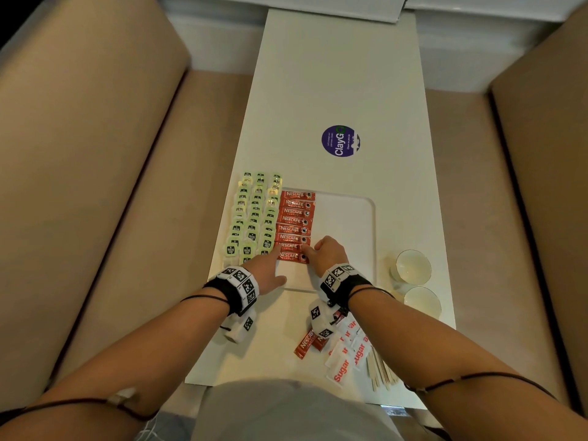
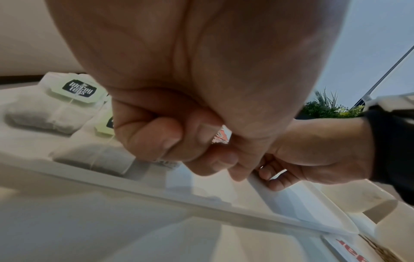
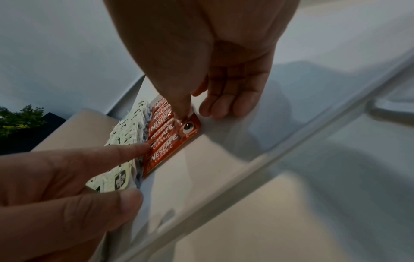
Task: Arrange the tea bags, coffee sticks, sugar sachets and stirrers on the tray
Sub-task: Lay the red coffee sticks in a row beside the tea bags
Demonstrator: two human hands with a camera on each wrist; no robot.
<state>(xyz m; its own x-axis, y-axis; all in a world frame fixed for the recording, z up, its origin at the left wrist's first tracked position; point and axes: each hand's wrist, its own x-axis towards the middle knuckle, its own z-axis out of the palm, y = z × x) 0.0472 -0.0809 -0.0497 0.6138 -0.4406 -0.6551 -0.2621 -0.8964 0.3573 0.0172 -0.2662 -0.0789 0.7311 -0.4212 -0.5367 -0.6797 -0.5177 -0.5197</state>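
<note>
Head view: red Nescafé coffee sticks are squared into an overlapping column on the white plastic tray; one stick near six o'clock is pressed by the left hand's extended forefinger and the right hand's forefinger, other fingers curled.

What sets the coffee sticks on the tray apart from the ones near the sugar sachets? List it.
The coffee sticks on the tray lie in one overlapping column, all turned the same way; the loose coffee sticks lie slanted and unaligned on the table. Both hands touch the tray ones; no hand touches the loose ones. Both are red Nescafe Classic.
</note>
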